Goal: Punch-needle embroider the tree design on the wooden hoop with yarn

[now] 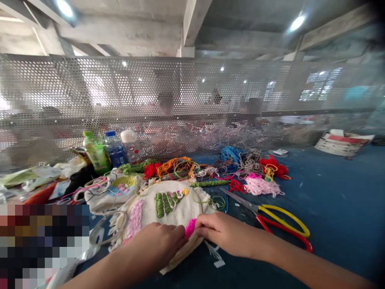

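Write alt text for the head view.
A person's left hand and right hand flank bright pink yarn on white fabric bearing a green yarn tree. Scissors lie to the right on a blue table; loose yarn and three bottles sit behind.

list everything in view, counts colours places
stitched cloth: one, off-white, front centre
smaller stitchwork: one, white and yellow, left of cloth
scissors: one, yellow and red handles, right of cloth
green bottle: one, green, back left
blue bottle: one, blue, back left
cup: one, white lid, beside bottles
yarn: many bundles, mixed colours, behind cloth
yarn patch: one, magenta, between the hands
clutter: uncountable, mixed colours, far left
container: one, whitish and red, far right
screen: one, grey, across the back
table: one, blue, underneath
lights: several, white, overhead
left hand: one, bare, beside yarn patch
right hand: one, bare, at yarn patch
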`<state>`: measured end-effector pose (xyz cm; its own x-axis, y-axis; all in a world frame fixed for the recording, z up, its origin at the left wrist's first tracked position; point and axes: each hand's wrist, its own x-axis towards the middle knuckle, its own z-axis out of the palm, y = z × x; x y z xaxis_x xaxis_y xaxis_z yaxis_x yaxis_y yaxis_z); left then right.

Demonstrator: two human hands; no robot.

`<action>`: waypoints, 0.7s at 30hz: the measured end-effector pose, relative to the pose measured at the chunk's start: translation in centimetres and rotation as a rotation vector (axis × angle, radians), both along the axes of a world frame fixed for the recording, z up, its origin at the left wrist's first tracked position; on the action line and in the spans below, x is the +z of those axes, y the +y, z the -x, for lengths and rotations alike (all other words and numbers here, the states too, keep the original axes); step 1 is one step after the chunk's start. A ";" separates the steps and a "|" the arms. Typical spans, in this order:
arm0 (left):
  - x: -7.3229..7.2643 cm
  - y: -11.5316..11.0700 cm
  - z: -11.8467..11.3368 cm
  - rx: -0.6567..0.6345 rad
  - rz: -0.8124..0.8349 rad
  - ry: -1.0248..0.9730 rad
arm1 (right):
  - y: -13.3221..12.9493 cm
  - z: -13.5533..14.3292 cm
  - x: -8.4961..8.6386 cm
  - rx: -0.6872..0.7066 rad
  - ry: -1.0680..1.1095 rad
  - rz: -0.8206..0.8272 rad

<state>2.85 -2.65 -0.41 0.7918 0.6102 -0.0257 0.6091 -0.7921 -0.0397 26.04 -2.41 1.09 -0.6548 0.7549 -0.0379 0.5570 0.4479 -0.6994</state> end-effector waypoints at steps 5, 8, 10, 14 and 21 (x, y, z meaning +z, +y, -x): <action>-0.8 0.5 0.3 -0.006 -0.004 -0.023 | 0.2 0.2 -0.4 -0.027 0.012 -0.035; -0.9 0.8 0.5 0.012 0.000 -0.032 | 0.2 0.1 -0.7 -0.046 -0.059 -0.181; -0.3 0.8 0.5 0.016 0.000 -0.026 | 0.2 -0.2 -0.6 -0.037 -0.094 -0.240; 1.3 0.5 0.5 0.044 0.000 0.010 | 0.6 -0.9 -0.4 0.018 -0.072 -0.221; 0.3 1.1 0.6 0.061 -0.007 0.027 | 2.1 -0.6 -2.3 0.062 0.138 -0.005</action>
